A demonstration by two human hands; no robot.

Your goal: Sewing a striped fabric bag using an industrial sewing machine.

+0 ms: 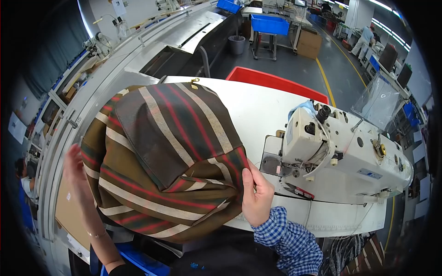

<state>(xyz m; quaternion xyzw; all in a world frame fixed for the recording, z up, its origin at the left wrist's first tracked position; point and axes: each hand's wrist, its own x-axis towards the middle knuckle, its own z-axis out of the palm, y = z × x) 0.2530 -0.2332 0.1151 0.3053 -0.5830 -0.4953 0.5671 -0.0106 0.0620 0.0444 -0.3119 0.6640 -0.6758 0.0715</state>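
A large, partly sewn bag (152, 184) of olive-brown cloth with cream, red and dark green stripes lies bunched on the white sewing table (258, 103). A darker, smooth striped panel (184, 124) covers its top, and a small gold-coloured metal fitting (194, 83) shows at the far edge. My right hand (258, 195), below a blue checked sleeve, pinches the bag's right edge between thumb and fingers. Beside the bag's left side, my left hand (77, 171) is raised with its fingers stretched out, smeared by motion. Whether it touches the cloth I cannot tell.
A white industrial sewing machine (340, 147) stands to the right, its needle area facing the bag. Red-and-black thread snips (299, 191) lie near its base. Behind the table is a red bin (276, 84); metal rails (78, 124) run along the left.
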